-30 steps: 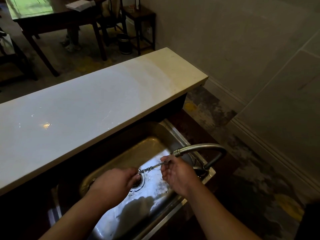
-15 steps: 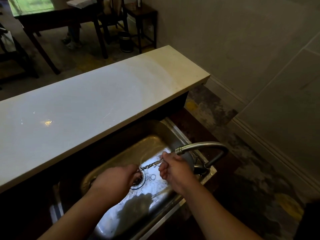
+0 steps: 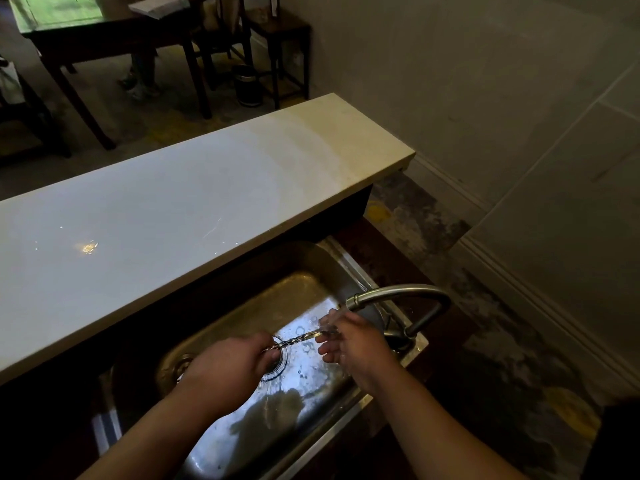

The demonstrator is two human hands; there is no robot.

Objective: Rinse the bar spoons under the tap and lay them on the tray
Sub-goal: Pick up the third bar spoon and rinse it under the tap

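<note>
there, twisted bar spoon [image 3: 294, 339] bridging left hand [image 3: 225, 370] fist and right hand [image 3: 353, 344] pinching fingers [image 3: 327, 320]

Two bare forearms come in from the near edge, one on the left and one on the right. Neither shows a sleeve, cuff, watch, bracelet or ring. The left hand [image 3: 230, 367] is seen from the back, knuckles rounded. The right hand [image 3: 353, 344] looks wet and glossy, with its fingers [image 3: 327, 353] short and the nails plain, unpainted.
</note>
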